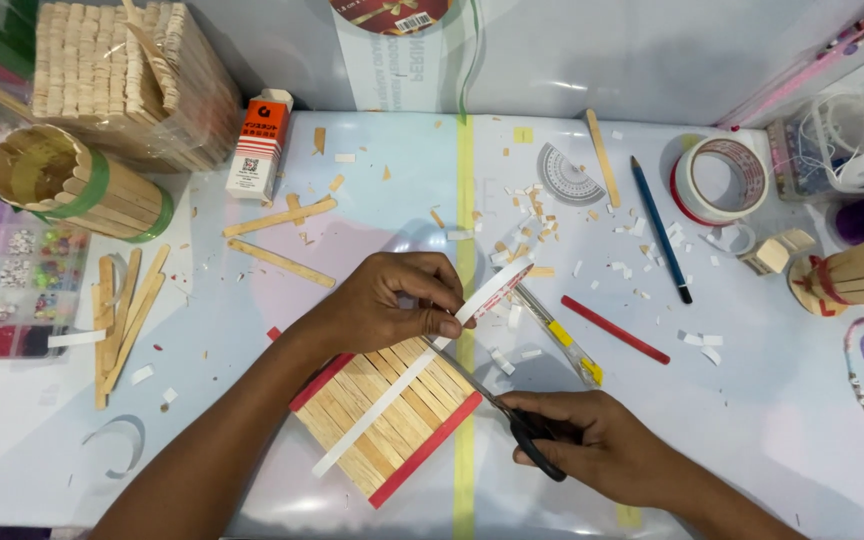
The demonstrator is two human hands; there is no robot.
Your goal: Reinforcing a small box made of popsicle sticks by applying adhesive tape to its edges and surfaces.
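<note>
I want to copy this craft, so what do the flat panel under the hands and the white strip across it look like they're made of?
The panel looks like bare, matte wooden craft sticks side by side, with visible grain and red-painted sticks at two edges. The white strip, pinched by the left hand, seems to be thin tape or paper: flat, matte.

You see a panel (384, 415) of pale matt wooden sticks, a smooth white paper strip (422, 365), black plastic-handled scissors (527, 432), and a glossy tabletop (782, 400).

Stick panel (387, 415) on table (782, 420), strip (412, 375) across it; scissors (512, 425) right; ruler (557, 330), pencil (660, 228), tape roll (720, 180) behind.
</note>
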